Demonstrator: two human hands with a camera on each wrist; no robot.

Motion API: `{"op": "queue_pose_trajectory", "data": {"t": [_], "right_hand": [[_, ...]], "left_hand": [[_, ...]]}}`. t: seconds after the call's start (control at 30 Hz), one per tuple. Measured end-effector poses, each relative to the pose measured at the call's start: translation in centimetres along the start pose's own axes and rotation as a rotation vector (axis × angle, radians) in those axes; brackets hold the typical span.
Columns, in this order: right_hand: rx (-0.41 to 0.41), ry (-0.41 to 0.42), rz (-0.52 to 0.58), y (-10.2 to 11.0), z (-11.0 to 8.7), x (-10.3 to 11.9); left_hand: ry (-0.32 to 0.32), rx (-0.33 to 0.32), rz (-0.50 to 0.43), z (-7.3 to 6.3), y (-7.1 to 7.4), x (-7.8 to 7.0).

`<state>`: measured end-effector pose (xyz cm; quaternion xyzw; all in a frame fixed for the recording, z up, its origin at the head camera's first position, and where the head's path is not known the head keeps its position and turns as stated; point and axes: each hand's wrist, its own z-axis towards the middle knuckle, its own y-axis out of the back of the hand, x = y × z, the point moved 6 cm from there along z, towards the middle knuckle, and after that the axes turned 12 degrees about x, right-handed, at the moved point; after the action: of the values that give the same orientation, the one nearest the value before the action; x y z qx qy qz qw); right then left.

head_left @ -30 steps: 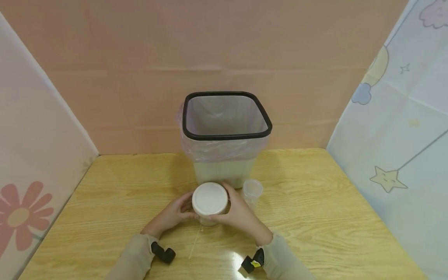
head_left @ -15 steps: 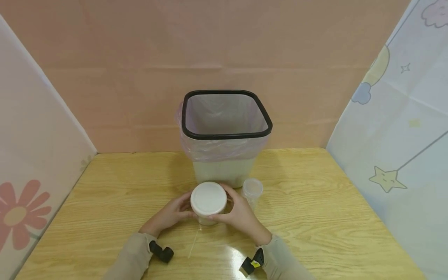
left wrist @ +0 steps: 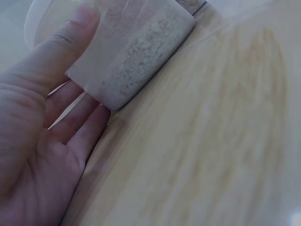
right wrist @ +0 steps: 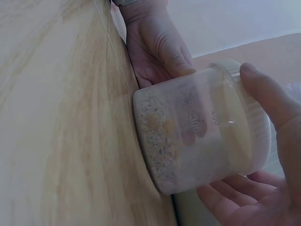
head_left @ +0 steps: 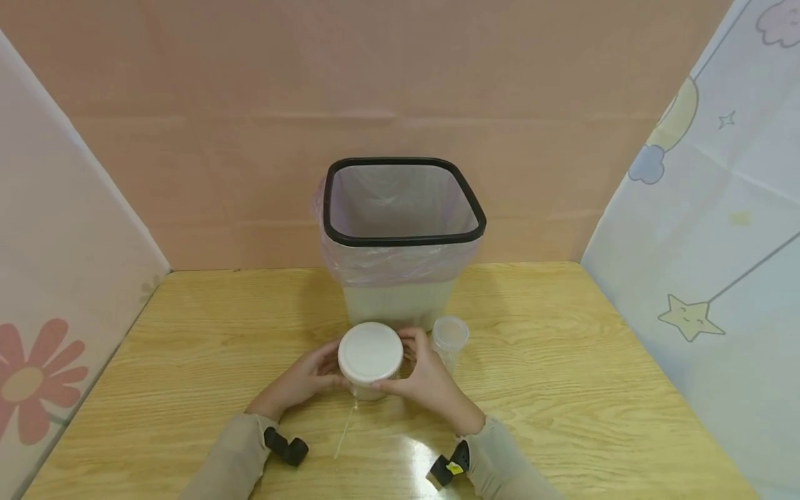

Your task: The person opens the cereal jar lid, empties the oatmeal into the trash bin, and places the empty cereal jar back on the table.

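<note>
A see-through plastic jar (right wrist: pixel 188 132) with a white screw lid (head_left: pixel 371 352) stands on the table in front of a bin. Pale, flaky bits (right wrist: pixel 157 141) fill its lower part, and measuring marks show on its wall. My left hand (head_left: pixel 303 378) holds the jar's body from the left, thumb on the near side in the left wrist view. From the right, my right hand (head_left: pixel 428 378) grips the lid, thumb at its near rim and fingers round the far side. Close by the right hand is a smaller clear container (head_left: pixel 450 335) with a translucent lid, its lower part partly hidden.
Behind the jar stands a square bin (head_left: pixel 400 302), its black rim (head_left: pixel 405 241) holding a thin pinkish bag liner (head_left: pixel 400 266). A thin pale strand (head_left: pixel 344 434) lies on the wooden table (head_left: pixel 562 389) in front of the jar. Printed cloths hang at both sides.
My right fingers have shifted from behind the lid toward its right side. The left hand keeps its hold, and the jar stands in about the same place. The view has shifted slightly.
</note>
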<state>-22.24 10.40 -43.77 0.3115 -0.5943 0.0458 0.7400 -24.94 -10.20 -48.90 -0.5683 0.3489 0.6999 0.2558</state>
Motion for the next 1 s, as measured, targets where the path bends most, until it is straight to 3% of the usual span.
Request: {"op": "queue_pose_trajectory", "data": {"t": [0.2, 0.43, 0.6, 1.0], "right_hand": [[0.016, 0.021, 0.023, 0.03, -0.14, -0.22], [0.097, 0.083, 0.02, -0.03, -0.19, -0.17], [0.133, 0.077, 0.048, -0.1, -0.13, -0.28], [0.04, -0.01, 0.054, -0.07, -0.17, -0.61]], "left_hand": [[0.002, 0.001, 0.009, -0.04, -0.02, 0.0], [0.013, 0.005, 0.009, -0.06, -0.01, 0.03], [0.029, 0.0, -0.008, -0.11, 0.03, -0.01], [0.022, 0.001, -0.017, -0.21, 0.03, -0.11]]}}
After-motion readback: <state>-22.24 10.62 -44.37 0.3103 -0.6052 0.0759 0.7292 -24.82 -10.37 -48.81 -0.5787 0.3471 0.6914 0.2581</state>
